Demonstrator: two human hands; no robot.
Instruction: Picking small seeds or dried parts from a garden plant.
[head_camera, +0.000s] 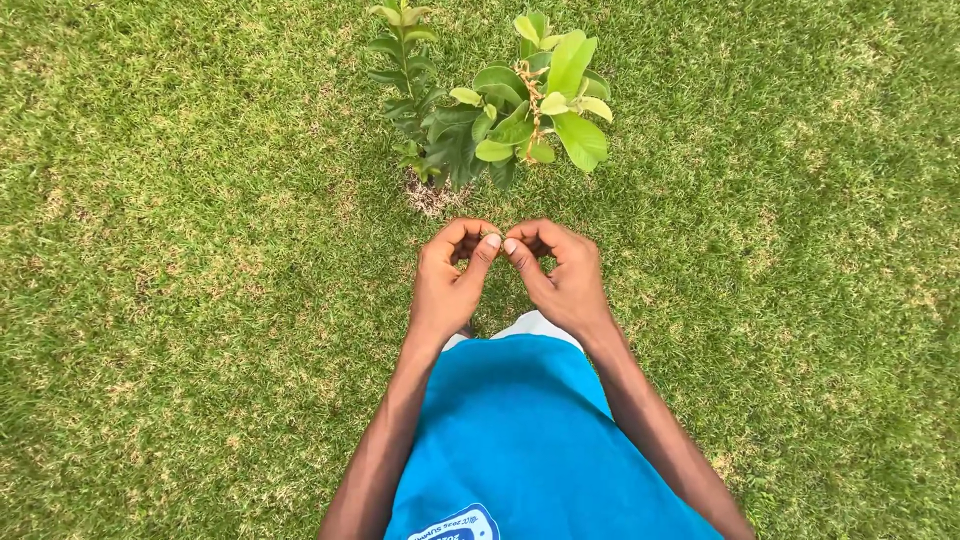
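Grass (180, 300) under me: mid green, mottled with pale straw-yellow patches. Small plant (500, 110): older leaves dark green, newer ones bright lime to yellow-green, rusty brown along the stem tips. Patch at its base (430, 195) dry tan. My shirt (520, 440) solid bright blue, a white-edged badge at the lower hem; white strip showing above it.
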